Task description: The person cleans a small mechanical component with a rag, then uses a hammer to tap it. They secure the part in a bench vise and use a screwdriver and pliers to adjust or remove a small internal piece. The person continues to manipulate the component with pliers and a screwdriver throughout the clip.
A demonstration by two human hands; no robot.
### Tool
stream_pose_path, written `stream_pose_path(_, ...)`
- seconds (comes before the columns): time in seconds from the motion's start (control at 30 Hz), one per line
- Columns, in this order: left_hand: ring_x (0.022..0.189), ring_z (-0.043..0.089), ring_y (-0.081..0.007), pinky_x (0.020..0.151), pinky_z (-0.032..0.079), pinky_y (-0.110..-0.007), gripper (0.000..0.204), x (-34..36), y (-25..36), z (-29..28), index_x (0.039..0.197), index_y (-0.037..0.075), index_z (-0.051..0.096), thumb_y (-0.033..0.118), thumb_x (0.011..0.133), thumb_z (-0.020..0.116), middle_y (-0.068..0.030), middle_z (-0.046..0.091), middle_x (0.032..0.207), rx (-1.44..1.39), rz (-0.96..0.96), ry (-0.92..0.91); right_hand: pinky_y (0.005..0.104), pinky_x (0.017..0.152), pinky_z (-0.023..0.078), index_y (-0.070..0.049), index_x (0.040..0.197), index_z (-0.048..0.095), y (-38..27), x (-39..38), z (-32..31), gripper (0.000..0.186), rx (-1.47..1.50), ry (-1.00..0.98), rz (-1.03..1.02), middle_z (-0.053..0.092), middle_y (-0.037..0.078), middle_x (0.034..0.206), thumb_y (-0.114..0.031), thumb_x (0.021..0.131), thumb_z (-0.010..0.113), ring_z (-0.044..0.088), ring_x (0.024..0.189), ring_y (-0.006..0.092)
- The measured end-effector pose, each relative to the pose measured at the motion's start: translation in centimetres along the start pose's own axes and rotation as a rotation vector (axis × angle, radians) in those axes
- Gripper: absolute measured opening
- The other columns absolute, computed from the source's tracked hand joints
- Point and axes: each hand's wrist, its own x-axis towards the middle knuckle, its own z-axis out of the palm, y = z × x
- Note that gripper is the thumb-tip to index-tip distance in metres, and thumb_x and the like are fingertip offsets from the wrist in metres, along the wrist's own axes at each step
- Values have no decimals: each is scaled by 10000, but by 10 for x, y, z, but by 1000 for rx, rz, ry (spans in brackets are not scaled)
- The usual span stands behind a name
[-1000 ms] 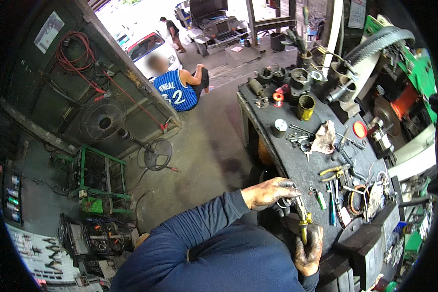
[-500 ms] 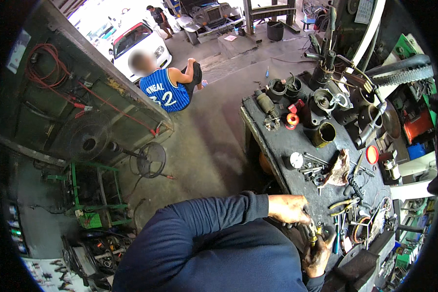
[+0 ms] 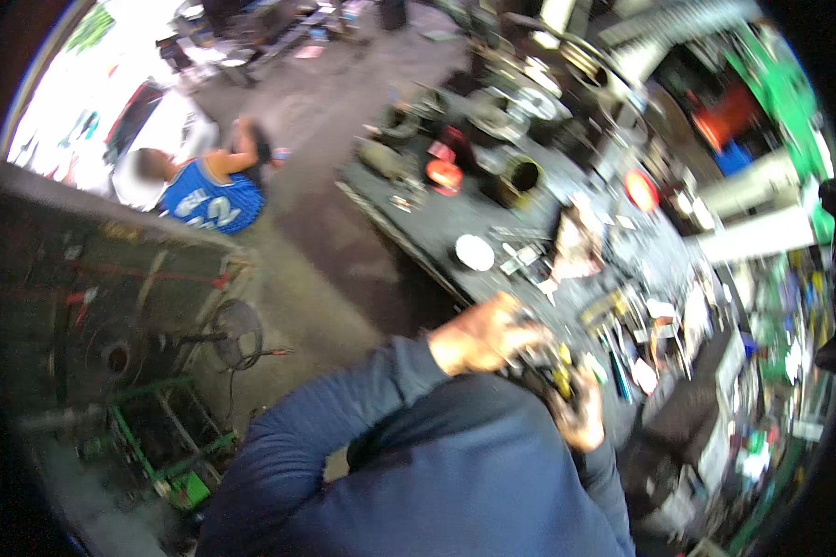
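My left hand (image 3: 481, 336) is closed at the near edge of the dark workbench (image 3: 427, 255), its fingers curled round something I cannot make out. My right hand (image 3: 581, 410) is closed beside it, gripping a small yellow piece (image 3: 563, 373) whose kind is blurred by motion. The hands nearly meet over dark parts between them. Beyond them on the bench, a stained rag (image 3: 578, 243) lies among loose metal parts, with a round white-topped container (image 3: 475, 252) to its left. To the right of my hands are a blue-handled tool (image 3: 617, 368) and other small tools.
A metal cylinder (image 3: 518, 180), a red-orange spool (image 3: 444, 176) and a red ring-shaped lid (image 3: 641, 191) stand farther back on the bench. A person in a blue jersey (image 3: 212, 195) sits on the floor at the left. A green metal frame (image 3: 172, 436) stands lower left.
My view has swung, so the bench and my hands now sit farther left and higher, and the picture is blurred. Both hands stay close together, the yellow piece still in the right.
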Motion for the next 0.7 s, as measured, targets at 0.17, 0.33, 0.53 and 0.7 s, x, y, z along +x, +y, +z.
stream_pose_path(0.17, 883, 670, -225, 768, 542, -362, 207, 16, -26, -4, 1138, 73, 749, 173, 961, 711, -126, 718, 992, 342, 115, 12, 454, 985, 462, 17, 1163, 708, -4, 5, -8, 352, 199, -59, 100, 617, 214, 1213, -31, 815, 696, 594, 1118, 382)
stream_pose_path(0.33, 1132, 661, -276, 997, 537, -405, 605, 23, 40, 19, 1350, 9, 680, 257, 840, 889, -206, 689, 1281, 301, -119, -282, 468, 1064, 443, 29, 1126, 708, 11, -11, -22, 337, 83, 64, 103, 598, 257, 1292, -6, 793, 670, 572, 1202, 440)
stream_pose_path(0.53, 1203, 628, -260, 1059, 488, -382, 728, 31, 14, 31, 1320, -83, 576, 264, 781, 922, -217, 672, 1271, 632, 91, -63, 514, 1083, 430, 53, 1040, 685, 15, -32, -51, 301, -207, 193, 46, 563, 274, 1369, -42, 755, 705, 543, 1246, 461)
stream_pose_path(0.7, 1047, 646, -221, 955, 520, -367, 553, 40, 0, 56, 1222, -33, 623, 191, 790, 886, -148, 689, 1116, 792, 299, 115, 513, 1026, 463, 34, 1037, 696, 14, -47, -56, 298, -192, 151, 135, 577, 266, 1280, -66, 758, 720, 559, 1174, 453)
